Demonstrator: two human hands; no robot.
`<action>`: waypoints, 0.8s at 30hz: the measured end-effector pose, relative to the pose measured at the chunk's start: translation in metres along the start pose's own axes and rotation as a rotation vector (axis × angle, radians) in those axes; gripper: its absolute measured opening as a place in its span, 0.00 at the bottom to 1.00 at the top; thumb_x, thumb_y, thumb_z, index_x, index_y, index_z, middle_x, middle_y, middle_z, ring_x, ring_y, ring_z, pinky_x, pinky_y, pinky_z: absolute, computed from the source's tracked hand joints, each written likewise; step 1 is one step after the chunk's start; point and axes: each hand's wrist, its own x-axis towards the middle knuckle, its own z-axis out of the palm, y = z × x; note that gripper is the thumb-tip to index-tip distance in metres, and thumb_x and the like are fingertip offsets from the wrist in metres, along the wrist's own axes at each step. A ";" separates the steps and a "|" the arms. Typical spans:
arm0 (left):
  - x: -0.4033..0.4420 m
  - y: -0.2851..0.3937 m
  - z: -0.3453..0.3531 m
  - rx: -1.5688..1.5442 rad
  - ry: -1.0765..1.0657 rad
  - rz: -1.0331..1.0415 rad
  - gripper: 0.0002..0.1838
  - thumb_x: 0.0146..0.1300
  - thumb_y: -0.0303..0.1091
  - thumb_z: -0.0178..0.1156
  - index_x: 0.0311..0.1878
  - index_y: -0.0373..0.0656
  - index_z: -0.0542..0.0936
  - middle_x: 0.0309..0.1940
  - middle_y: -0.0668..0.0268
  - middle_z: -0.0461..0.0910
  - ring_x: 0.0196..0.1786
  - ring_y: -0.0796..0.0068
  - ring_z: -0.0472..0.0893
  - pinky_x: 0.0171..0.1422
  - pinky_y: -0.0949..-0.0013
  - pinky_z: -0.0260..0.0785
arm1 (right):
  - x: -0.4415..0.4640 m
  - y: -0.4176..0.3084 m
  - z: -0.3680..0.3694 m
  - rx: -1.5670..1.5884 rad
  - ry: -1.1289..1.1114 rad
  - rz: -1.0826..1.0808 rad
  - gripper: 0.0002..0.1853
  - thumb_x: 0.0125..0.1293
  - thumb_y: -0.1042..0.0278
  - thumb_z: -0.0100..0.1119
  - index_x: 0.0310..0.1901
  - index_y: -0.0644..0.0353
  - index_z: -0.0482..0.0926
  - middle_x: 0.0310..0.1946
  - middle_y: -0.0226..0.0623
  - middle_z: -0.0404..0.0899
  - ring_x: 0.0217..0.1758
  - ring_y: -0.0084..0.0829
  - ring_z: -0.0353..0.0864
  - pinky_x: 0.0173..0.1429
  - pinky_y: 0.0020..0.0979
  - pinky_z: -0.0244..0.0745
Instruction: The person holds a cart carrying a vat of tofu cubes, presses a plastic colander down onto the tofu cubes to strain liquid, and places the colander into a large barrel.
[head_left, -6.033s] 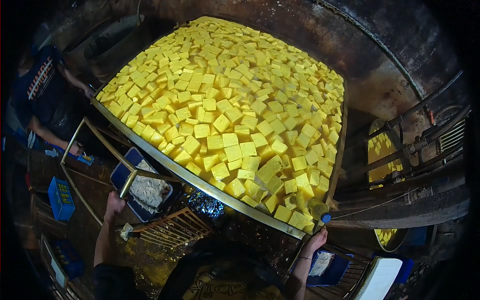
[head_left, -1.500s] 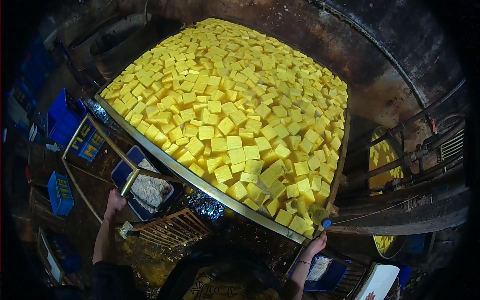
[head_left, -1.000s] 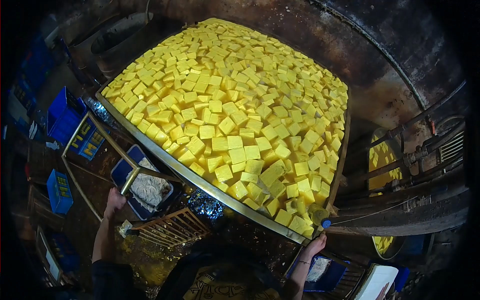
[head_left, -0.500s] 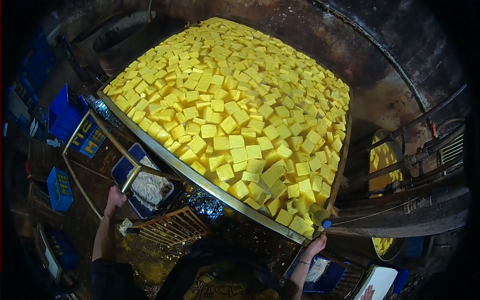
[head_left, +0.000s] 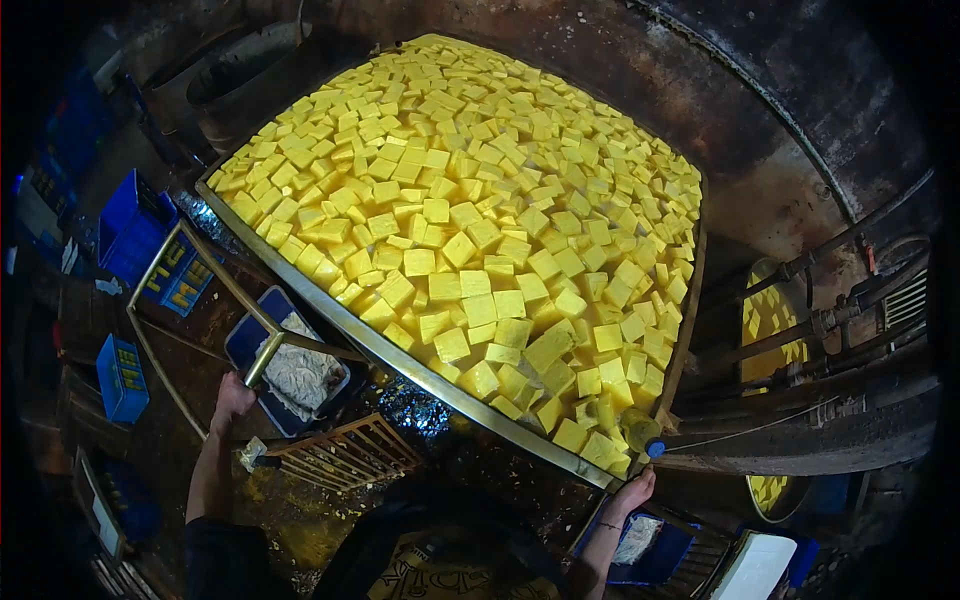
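Observation:
A large metal-rimmed vat (head_left: pixel 450 400) full of yellow blocks (head_left: pixel 470 280), which look like tofu, spreads in front of me. My left hand (head_left: pixel 236 393) is closed around the lower end of a bent metal tube frame (head_left: pixel 262 362), left of the vat. At the vat's near right corner, my right hand (head_left: pixel 633 490) is closed on the rim, its fingers partly hidden. Just above it, a bottle with a blue cap (head_left: pixel 654 448) rests in the corner against the blocks.
Beneath the tube frame sits a blue tub (head_left: pixel 285 425) with whitish cloth (head_left: pixel 300 375). A wooden slatted rack (head_left: pixel 345 455) lies nearby. Blue crates (head_left: pixel 135 225) stand at left. Pipes (head_left: pixel 800 335) and a white panel (head_left: pixel 757 565) are at right.
Both my hands keep their places, and the view shifts only slightly. Another hand, seen earlier over the white panel at lower right, is out of sight now.

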 end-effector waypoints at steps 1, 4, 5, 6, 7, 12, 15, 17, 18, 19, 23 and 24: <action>-0.001 0.010 -0.007 -0.030 -0.006 -0.065 0.16 0.44 0.37 0.60 0.24 0.30 0.76 0.20 0.43 0.74 0.27 0.45 0.77 0.33 0.54 0.68 | 0.000 0.001 0.000 0.000 0.000 0.001 0.16 0.67 0.62 0.47 0.41 0.69 0.75 0.37 0.35 0.76 0.40 0.27 0.70 0.50 0.28 0.66; -0.007 0.040 -0.028 -0.098 0.008 -0.108 0.16 0.44 0.38 0.61 0.24 0.29 0.76 0.19 0.43 0.73 0.26 0.45 0.76 0.32 0.55 0.67 | -0.001 -0.003 0.003 0.046 0.020 0.038 0.15 0.67 0.62 0.47 0.40 0.68 0.75 0.36 0.33 0.75 0.39 0.26 0.70 0.49 0.27 0.66; -0.008 0.045 -0.031 -0.136 0.029 -0.084 0.17 0.44 0.38 0.62 0.25 0.29 0.76 0.19 0.44 0.73 0.25 0.45 0.76 0.31 0.55 0.67 | -0.002 -0.006 0.003 0.058 0.010 0.050 0.15 0.67 0.62 0.47 0.40 0.68 0.75 0.36 0.32 0.75 0.39 0.26 0.70 0.49 0.27 0.66; -0.008 0.045 -0.031 -0.136 0.029 -0.084 0.17 0.44 0.38 0.62 0.25 0.29 0.76 0.19 0.44 0.73 0.25 0.45 0.76 0.31 0.55 0.67 | -0.003 -0.009 0.004 0.070 0.001 0.061 0.15 0.67 0.62 0.47 0.40 0.68 0.74 0.36 0.32 0.75 0.39 0.26 0.70 0.49 0.28 0.66; -0.007 0.044 -0.031 -0.147 0.015 -0.101 0.16 0.44 0.38 0.61 0.26 0.30 0.77 0.19 0.43 0.74 0.26 0.45 0.76 0.32 0.55 0.67 | -0.004 -0.013 0.005 0.070 0.000 0.061 0.15 0.67 0.62 0.47 0.40 0.68 0.74 0.36 0.32 0.75 0.39 0.26 0.70 0.49 0.28 0.66; -0.002 0.009 -0.005 -0.015 0.050 -0.049 0.15 0.44 0.36 0.60 0.27 0.31 0.78 0.22 0.43 0.74 0.29 0.45 0.77 0.33 0.54 0.68 | -0.005 -0.017 0.006 0.047 0.001 0.118 0.16 0.67 0.62 0.45 0.43 0.70 0.75 0.40 0.36 0.76 0.43 0.28 0.71 0.51 0.29 0.67; -0.004 0.037 -0.028 -0.108 -0.063 -0.172 0.15 0.44 0.35 0.60 0.27 0.29 0.77 0.23 0.42 0.75 0.31 0.44 0.78 0.34 0.54 0.68 | -0.001 -0.006 0.002 0.015 0.006 0.108 0.17 0.67 0.63 0.45 0.45 0.70 0.74 0.42 0.38 0.76 0.44 0.29 0.72 0.52 0.30 0.67; -0.005 0.040 -0.030 -0.103 -0.071 -0.172 0.16 0.44 0.36 0.61 0.27 0.28 0.77 0.23 0.42 0.75 0.30 0.45 0.78 0.35 0.54 0.69 | 0.002 -0.002 0.000 0.046 -0.004 0.120 0.17 0.67 0.62 0.45 0.45 0.70 0.74 0.41 0.38 0.76 0.44 0.29 0.72 0.52 0.30 0.67; -0.005 0.040 -0.030 -0.103 -0.071 -0.172 0.16 0.44 0.36 0.61 0.27 0.28 0.77 0.23 0.42 0.75 0.30 0.45 0.78 0.35 0.54 0.69 | 0.002 -0.001 0.000 0.076 -0.014 0.132 0.17 0.67 0.62 0.45 0.45 0.70 0.74 0.41 0.38 0.76 0.44 0.29 0.72 0.52 0.30 0.67; -0.004 0.038 -0.028 -0.099 -0.063 -0.191 0.16 0.44 0.36 0.61 0.27 0.28 0.77 0.22 0.42 0.75 0.30 0.45 0.78 0.35 0.54 0.69 | 0.001 -0.001 0.000 0.076 -0.014 0.132 0.17 0.67 0.62 0.45 0.45 0.70 0.74 0.41 0.38 0.76 0.44 0.29 0.72 0.52 0.30 0.67; -0.001 0.001 0.005 -0.033 0.091 -0.095 0.16 0.44 0.37 0.62 0.25 0.29 0.77 0.22 0.42 0.75 0.30 0.47 0.79 0.35 0.55 0.69 | 0.001 -0.004 0.000 0.056 -0.024 0.123 0.18 0.67 0.61 0.45 0.45 0.70 0.74 0.40 0.37 0.76 0.43 0.29 0.71 0.51 0.29 0.67; -0.002 0.009 -0.002 -0.034 0.091 -0.095 0.16 0.44 0.37 0.62 0.25 0.29 0.77 0.22 0.42 0.75 0.30 0.47 0.79 0.35 0.55 0.69 | 0.001 -0.005 0.000 0.057 -0.030 0.129 0.18 0.67 0.61 0.45 0.45 0.70 0.74 0.40 0.37 0.76 0.42 0.28 0.71 0.51 0.29 0.66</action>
